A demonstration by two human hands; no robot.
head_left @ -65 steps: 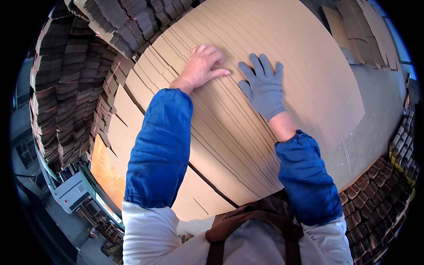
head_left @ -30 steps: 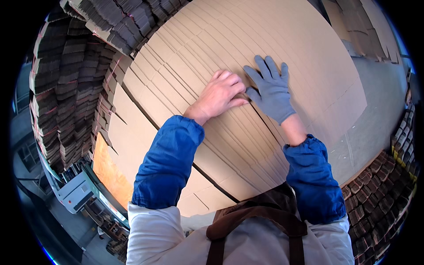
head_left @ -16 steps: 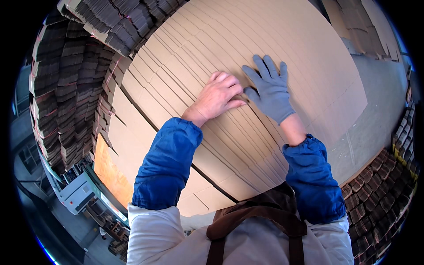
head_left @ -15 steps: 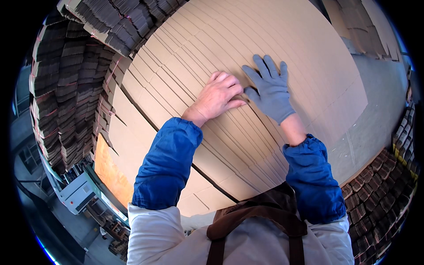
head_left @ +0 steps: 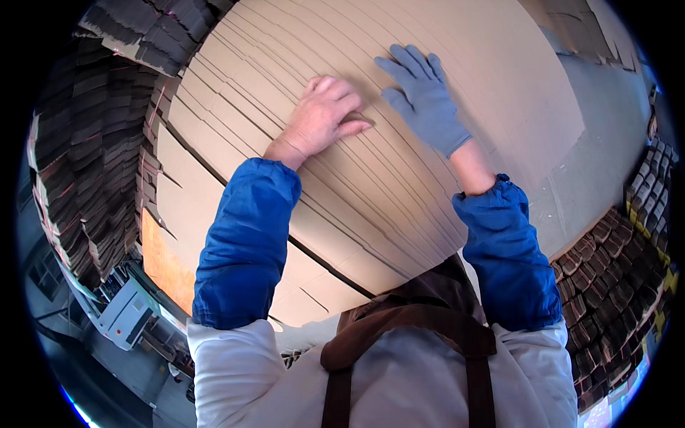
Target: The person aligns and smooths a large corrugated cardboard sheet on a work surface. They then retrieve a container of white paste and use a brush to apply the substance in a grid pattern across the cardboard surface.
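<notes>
Overlapping tan cardboard sheets (head_left: 357, 207) spread fanwise in front of me, their edges running as slanting lines. My bare left hand (head_left: 317, 118) rests on the sheets left of the middle. Its fingers are curled in, with the thumb reaching out to the right. The fingertips are hidden, so what they grip, if anything, does not show. To the right, my right hand (head_left: 424, 100), in a grey-blue glove, lies on the cardboard with fingers stretched out and holds nothing. A small gap separates the two hands.
Tall stacks of dark-edged bundled cardboard (head_left: 93, 157) rise on the left. More bundles (head_left: 606, 292) lie at the lower right beside the grey floor (head_left: 564, 207). An orange-brown board (head_left: 160, 253) and a pale machine (head_left: 128, 314) stand at the lower left.
Both hands appear higher in the picture and farther left, and the surroundings have shifted as well. The gap between the hands has widened. The left fingers remain curled, the right ones stretched out.
</notes>
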